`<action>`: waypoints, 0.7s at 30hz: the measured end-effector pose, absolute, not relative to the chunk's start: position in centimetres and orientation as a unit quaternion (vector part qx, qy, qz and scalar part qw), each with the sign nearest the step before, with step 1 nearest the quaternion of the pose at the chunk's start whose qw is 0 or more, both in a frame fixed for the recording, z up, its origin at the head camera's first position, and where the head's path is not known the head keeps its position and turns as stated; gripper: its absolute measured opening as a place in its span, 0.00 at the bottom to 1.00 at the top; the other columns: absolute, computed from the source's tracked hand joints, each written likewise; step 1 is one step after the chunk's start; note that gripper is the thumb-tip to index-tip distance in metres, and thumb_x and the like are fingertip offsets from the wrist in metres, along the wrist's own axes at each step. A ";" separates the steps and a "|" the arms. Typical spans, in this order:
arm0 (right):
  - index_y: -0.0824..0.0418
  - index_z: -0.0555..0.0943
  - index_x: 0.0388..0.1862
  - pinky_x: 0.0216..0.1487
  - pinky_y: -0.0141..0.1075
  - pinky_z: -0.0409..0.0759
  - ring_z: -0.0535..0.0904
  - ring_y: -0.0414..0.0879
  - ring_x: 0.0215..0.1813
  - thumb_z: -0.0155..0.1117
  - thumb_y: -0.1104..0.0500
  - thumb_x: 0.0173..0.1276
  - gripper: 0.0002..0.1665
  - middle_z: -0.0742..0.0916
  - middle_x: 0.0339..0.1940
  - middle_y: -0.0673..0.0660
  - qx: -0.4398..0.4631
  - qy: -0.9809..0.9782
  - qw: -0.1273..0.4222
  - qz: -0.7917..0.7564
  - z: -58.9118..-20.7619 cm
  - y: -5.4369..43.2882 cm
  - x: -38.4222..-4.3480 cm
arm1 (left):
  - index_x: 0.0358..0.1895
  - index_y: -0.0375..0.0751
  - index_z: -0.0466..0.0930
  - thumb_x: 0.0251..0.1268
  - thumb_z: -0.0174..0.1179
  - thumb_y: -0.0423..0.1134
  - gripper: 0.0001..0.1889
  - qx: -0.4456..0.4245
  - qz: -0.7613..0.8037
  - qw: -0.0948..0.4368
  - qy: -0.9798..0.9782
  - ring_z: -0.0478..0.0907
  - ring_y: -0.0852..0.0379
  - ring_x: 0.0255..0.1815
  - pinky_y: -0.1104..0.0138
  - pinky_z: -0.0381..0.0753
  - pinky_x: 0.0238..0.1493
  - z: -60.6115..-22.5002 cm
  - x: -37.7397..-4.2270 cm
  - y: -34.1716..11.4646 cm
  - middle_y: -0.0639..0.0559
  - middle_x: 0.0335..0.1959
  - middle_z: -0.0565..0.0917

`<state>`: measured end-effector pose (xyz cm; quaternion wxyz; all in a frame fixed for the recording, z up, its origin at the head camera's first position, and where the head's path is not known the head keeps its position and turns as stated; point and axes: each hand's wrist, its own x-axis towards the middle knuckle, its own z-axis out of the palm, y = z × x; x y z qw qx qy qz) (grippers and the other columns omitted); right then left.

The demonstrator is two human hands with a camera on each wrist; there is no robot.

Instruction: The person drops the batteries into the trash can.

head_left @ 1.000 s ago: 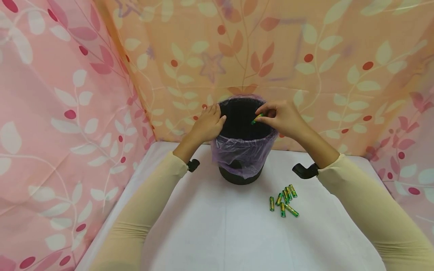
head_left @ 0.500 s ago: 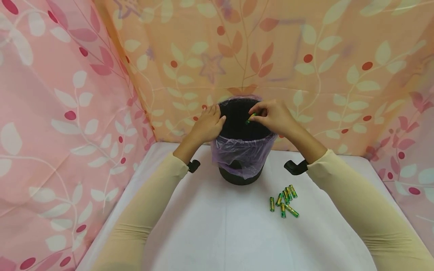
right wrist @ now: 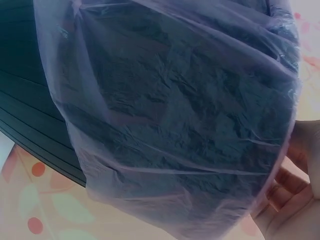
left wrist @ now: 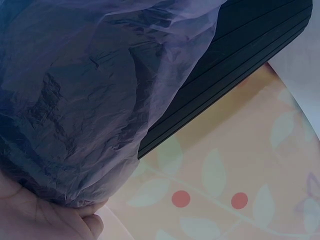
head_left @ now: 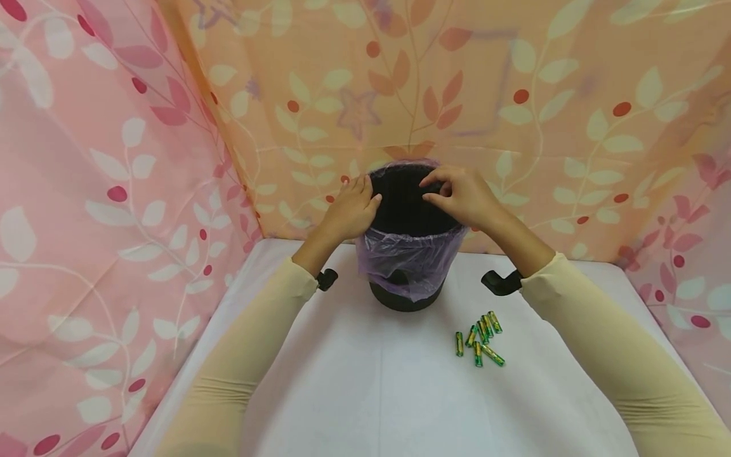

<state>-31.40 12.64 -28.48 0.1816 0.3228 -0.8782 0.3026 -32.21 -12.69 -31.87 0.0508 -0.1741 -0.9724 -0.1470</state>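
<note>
A black bin (head_left: 402, 303) lined with a thin purple plastic bag (head_left: 414, 260) stands upright on the white-covered table. My left hand (head_left: 351, 208) rests on the bin's left rim with its fingers extended; in the left wrist view its palm (left wrist: 45, 217) lies along the bag's edge. Over the right side of the opening is my right hand (head_left: 462, 195), thumb and index finger parted with nothing between them. From the right wrist view, the right hand's curved fingers (right wrist: 287, 195) appear beyond the bag-covered rim. The inside of the bin is dark, and its bottom is hidden.
Several green and yellow batteries (head_left: 478, 354) lie loosely grouped on the white table cover (head_left: 342, 381), in front and to the right of the bin. A patterned orange curtain (head_left: 320, 76) hangs close behind, with pink patterned curtains (head_left: 114, 254) at both sides.
My right hand moved slightly left over the bin with a battery pinched in it, then parted its fingers and let it go; the battery is out of sight. The left hand stayed put.
</note>
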 end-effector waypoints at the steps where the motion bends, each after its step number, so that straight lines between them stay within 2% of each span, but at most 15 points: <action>1: 0.63 0.89 0.47 0.28 0.30 0.72 0.81 0.49 0.29 0.75 0.63 0.64 0.12 0.88 0.39 0.59 0.323 -0.878 0.181 0.302 -28.5 12.7 -31.3 | 0.81 0.29 0.43 0.84 0.31 0.52 0.35 -0.173 -0.149 0.050 -0.972 0.36 0.44 0.84 0.57 0.32 0.81 -31.8 -32.2 -12.7 0.36 0.83 0.45; 7: 0.61 0.89 0.44 0.29 0.32 0.71 0.78 0.45 0.31 0.75 0.63 0.64 0.10 0.87 0.36 0.54 0.336 -0.869 0.202 0.302 -28.7 13.8 -29.9 | 0.81 0.29 0.43 0.84 0.31 0.52 0.35 -0.176 -0.150 0.048 -0.972 0.36 0.43 0.84 0.56 0.33 0.81 -31.8 -32.2 -12.5 0.36 0.83 0.45; 12: 0.60 0.89 0.41 0.29 0.29 0.74 0.78 0.42 0.34 0.75 0.66 0.62 0.08 0.89 0.42 0.53 0.361 -0.842 0.227 0.330 -29.1 15.0 -28.2 | 0.81 0.29 0.42 0.84 0.30 0.52 0.35 -0.173 -0.152 0.043 -0.972 0.36 0.43 0.84 0.57 0.31 0.81 -31.8 -32.1 -12.5 0.36 0.83 0.44; 21: 0.60 0.90 0.41 0.31 0.24 0.77 0.79 0.41 0.38 0.74 0.68 0.62 0.09 0.89 0.48 0.54 0.363 -0.839 0.227 0.337 -30.4 16.9 -25.2 | 0.81 0.29 0.43 0.84 0.30 0.52 0.35 -0.168 -0.154 0.049 -0.973 0.37 0.44 0.84 0.58 0.31 0.81 -31.7 -31.8 -12.5 0.37 0.83 0.45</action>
